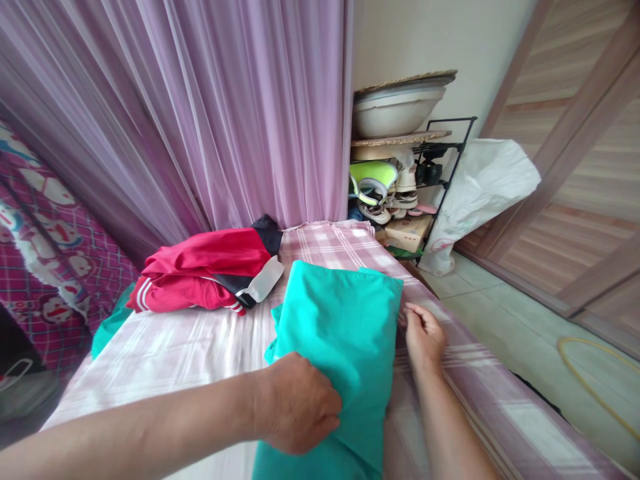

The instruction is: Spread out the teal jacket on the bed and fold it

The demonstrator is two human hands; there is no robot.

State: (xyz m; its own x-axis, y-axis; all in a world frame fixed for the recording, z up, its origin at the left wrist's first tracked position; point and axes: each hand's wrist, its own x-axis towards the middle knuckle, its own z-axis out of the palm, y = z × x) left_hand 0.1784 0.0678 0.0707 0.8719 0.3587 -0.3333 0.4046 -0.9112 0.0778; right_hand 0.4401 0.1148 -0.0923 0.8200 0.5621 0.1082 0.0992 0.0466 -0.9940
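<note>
A folded teal cloth (pixel 337 347) lies on a pink checked bedsheet (pixel 325 250), its lower end running out of the bottom of the view. My left hand (pixel 296 403) rests on the cloth's left side, with the fingers curled over the fold. My right hand (pixel 424 337) lies on the sheet, its fingertips against the cloth's right edge. Further back sits a red garment with white stripes and black parts (pixel 200 273), with a translucent plastic piece (pixel 265 279) on it. Neither hand touches that garment.
A lilac curtain (pixel 225 113) hangs behind the bed. A rack (pixel 440 153) holds a white basin and shoes, and a white plastic bag (pixel 475 200) leans beside it. A patterned pink blanket (pixel 50 247) lies at the left, and a tiled floor (pixel 505 320) lies right of the bed.
</note>
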